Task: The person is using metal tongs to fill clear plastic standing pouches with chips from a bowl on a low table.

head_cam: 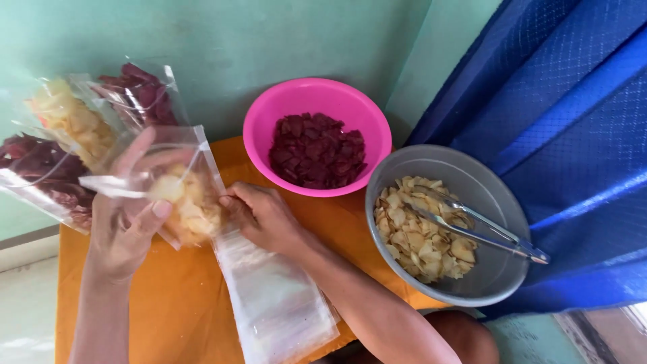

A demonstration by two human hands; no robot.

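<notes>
Left hand [125,232] grips a clear plastic bag of pale chips [185,199] above the orange wooden table [168,296]; right hand [259,216] pinches its edge. A loose grip could spill chips.

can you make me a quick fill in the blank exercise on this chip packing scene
1. The dark red chips lie in a ____ bowl.
2. The metal tongs rest in the ____ bowl on the pale chips.
3. Both the left hand and the right hand hold a clear ____ of pale chips.

Missing words: pink; grey; bag
</notes>
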